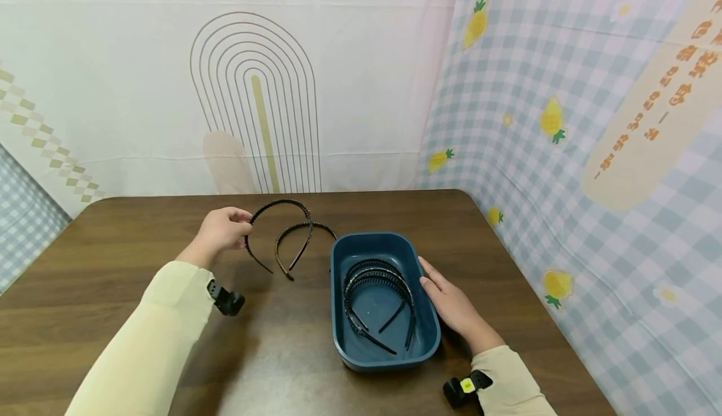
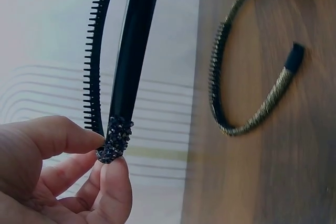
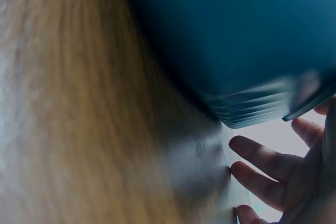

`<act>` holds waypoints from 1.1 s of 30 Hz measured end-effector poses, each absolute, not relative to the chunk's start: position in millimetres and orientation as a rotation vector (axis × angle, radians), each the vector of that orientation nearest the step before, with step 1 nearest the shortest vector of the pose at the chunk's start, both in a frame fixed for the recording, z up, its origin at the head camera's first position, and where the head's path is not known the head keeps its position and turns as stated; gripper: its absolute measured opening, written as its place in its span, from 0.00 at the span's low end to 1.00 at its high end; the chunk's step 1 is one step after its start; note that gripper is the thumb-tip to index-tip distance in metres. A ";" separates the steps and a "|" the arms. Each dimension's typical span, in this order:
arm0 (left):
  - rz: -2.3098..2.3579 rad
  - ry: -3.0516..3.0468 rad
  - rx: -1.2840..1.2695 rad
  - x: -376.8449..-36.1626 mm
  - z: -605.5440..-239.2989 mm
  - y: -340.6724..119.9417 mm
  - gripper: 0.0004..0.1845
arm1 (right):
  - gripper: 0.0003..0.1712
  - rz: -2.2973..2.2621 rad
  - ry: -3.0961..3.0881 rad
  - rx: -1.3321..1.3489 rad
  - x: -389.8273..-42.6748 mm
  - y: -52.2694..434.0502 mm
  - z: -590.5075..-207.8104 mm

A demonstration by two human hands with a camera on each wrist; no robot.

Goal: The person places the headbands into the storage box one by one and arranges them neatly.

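My left hand [image 1: 222,228] pinches a black headband [image 2: 131,51] between thumb and fingers. Dark sparkling stones cover its bend at the fingertips, and small comb teeth line its inner side. Just right of it, a gold-and-black headband [image 2: 265,106] rests on the table, its far end reaching the blue plastic basin [image 1: 389,364]. Several dark headbands [image 1: 375,265] lie nested inside the basin. My right hand [image 1: 451,303] rests against the basin's right side, thumb and forefinger at the rim; its other fingers [image 3: 262,156] are spread below the rim in the right wrist view.
The brown wooden table [image 1: 293,347] ends at a white printed cloth [image 1: 366,90] behind. A blue checked cloth [image 1: 519,153] with yellow fruit prints hangs along the right side. Each wrist wears a small black camera [image 1: 230,302].
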State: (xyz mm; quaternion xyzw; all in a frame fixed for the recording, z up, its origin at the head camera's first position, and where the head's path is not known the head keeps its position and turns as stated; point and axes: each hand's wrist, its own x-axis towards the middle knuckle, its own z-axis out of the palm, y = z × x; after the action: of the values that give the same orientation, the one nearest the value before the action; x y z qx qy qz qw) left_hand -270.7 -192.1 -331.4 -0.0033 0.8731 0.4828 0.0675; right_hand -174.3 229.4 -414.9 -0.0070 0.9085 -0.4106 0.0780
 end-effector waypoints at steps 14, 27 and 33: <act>1.489 2.611 0.021 -255.7 -327.3 -168.4 0.21 | 0.31 -1.228 2.724 -0.010 -172.1 229.3 -415.3; 1.651 2.530 -0.045 -239.7 -327.0 -145.5 0.19 | 0.32 -1.230 2.718 -0.014 -172.9 228.6 -414.5; 1.673 2.517 -0.036 -233.8 -324.9 -135.4 0.19 | 0.32 -1.237 2.712 -0.013 -172.9 228.8 -414.1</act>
State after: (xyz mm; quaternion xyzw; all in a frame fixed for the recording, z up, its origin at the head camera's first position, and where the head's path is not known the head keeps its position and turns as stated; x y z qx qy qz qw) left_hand -233.8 -135.4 -324.9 -0.0118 0.8312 0.5526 0.0596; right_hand -172.9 228.8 -414.1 -0.0045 0.9069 -0.4135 0.0805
